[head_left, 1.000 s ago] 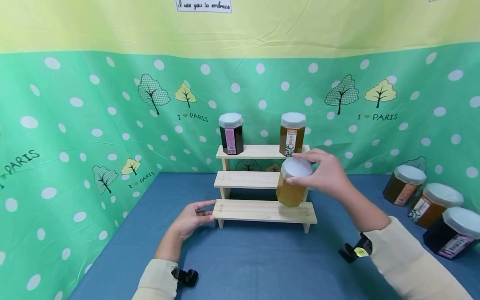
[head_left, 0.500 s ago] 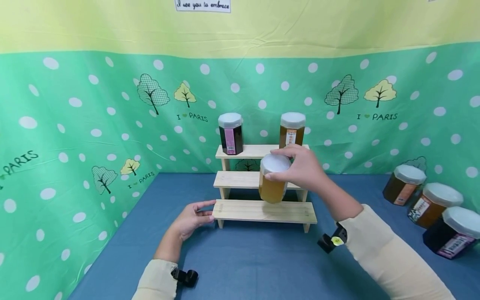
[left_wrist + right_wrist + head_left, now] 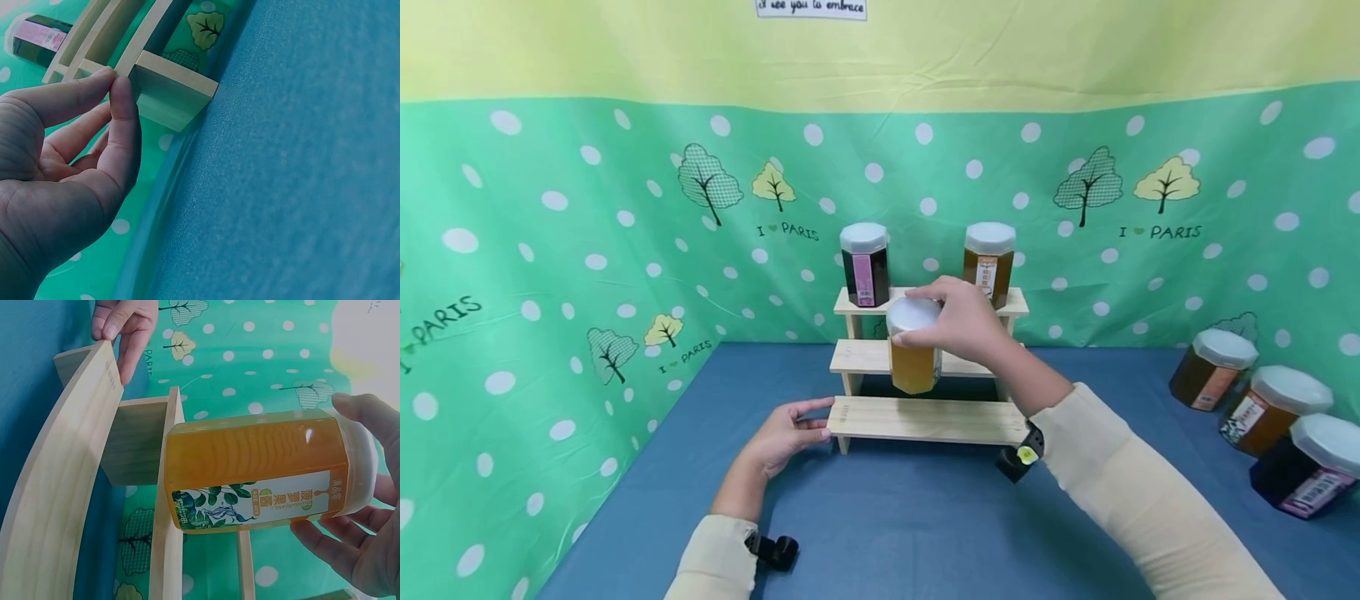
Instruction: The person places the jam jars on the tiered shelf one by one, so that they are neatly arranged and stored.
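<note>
The clear faceted plastic jar of golden-amber contents with a white lid (image 3: 914, 367) is held roughly upright in front of the unvarnished wooden middle shelf (image 3: 853, 356), above the pale wooden bottom shelf (image 3: 925, 419). The hands are apart: the right hand (image 3: 966, 321) grips the jar around its lid, while the left hand (image 3: 782, 437) pinches the left end of the bottom shelf.

To set the jar down well, I would raise its base clear of the middle shelf's front edge, move it back level, and lower it flat before loosening the fingers. Its leafy white-and-orange label (image 3: 256, 500) faces the person's right, so a small turn should bring it frontward. The left hand's pinch should steady the light-looking rack; shoving backward could slide it.

Counted: six white-lidded jars in all. One is in hand; two stand on the wooden top shelf (image 3: 1017, 302), a dark purple-labelled jar (image 3: 867, 279) and a brown orange-and-white-labelled jar (image 3: 999, 275); three stand on the blue cloth-covered tabletop (image 3: 887, 533), a brown orange-labelled jar (image 3: 1201, 375), an amber white-labelled jar (image 3: 1270, 421) and a near-black jar (image 3: 1281, 467). One rack, three shelves.
</note>
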{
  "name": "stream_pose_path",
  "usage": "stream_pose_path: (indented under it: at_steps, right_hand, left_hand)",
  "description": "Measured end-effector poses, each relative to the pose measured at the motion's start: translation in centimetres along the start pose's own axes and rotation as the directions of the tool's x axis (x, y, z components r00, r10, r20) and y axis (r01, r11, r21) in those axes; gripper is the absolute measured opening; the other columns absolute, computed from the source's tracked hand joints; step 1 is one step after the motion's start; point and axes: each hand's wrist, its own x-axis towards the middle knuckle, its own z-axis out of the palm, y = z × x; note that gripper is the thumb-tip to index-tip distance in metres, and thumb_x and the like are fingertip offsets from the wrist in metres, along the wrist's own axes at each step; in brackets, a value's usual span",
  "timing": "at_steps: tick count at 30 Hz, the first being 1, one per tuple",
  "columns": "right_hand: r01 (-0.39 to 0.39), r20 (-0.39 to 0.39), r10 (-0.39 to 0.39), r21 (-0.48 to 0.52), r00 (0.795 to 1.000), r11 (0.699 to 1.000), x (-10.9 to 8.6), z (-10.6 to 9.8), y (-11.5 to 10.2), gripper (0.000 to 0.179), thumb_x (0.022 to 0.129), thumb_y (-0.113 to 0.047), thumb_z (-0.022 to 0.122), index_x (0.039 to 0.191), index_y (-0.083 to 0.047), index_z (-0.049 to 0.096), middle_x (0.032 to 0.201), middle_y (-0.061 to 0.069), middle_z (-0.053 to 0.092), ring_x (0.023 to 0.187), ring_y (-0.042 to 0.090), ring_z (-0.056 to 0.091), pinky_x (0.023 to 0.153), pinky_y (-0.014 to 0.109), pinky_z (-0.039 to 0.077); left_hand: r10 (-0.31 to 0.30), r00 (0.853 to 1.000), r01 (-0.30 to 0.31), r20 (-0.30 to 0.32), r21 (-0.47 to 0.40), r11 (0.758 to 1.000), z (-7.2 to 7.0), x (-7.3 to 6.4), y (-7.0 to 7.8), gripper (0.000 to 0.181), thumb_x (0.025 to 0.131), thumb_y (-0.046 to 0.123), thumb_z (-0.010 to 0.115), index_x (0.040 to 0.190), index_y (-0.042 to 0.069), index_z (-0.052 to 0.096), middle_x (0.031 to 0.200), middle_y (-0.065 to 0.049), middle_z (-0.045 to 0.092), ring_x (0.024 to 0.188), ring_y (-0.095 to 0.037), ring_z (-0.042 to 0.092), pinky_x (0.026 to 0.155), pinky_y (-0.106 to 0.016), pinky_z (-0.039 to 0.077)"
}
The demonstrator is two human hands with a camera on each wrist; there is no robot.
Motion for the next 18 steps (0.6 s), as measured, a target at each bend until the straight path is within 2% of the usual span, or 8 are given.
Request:
stream_pose_path:
  at_steps: [8,18]
  right_hand:
    - [-0.017,0.008,0.017,0.02,1.0,1.0,1.6,1.3,-0.3,0.061,0.069,-0.038,0.088,0.121,-0.013,0.07,0.112,0.007,0.063,0.097,0.023,0.055,0.073,0.038,0.054]
    - [-0.1,0.023,0.1,0.017,0.995,0.995,3.0,2.3,-0.1,0.064,0.071,-0.04,0.087,0.124,-0.011,0.068,0.12,0.009,0.062,0.098,0.025,0.058,0.075,0.039,0.055]
  left_hand:
    - [0.007,1.0,-0.007,0.009,-0.002,1.0,-0.1,0.1,0.1,0.058,0.087,-0.004,0.068,0.141,-0.002,0.048,0.115,-0.018,0.065,0.092,-0.018,0.066,0.082,-0.037,0.054]
    - [0.005,1.0,-0.005,0.007,-0.005,1.0,-0.1,0.1,0.1,0.057,0.087,-0.005,0.067,0.141,-0.001,0.049,0.118,-0.019,0.064,0.091,-0.019,0.066,0.081,-0.036,0.054]
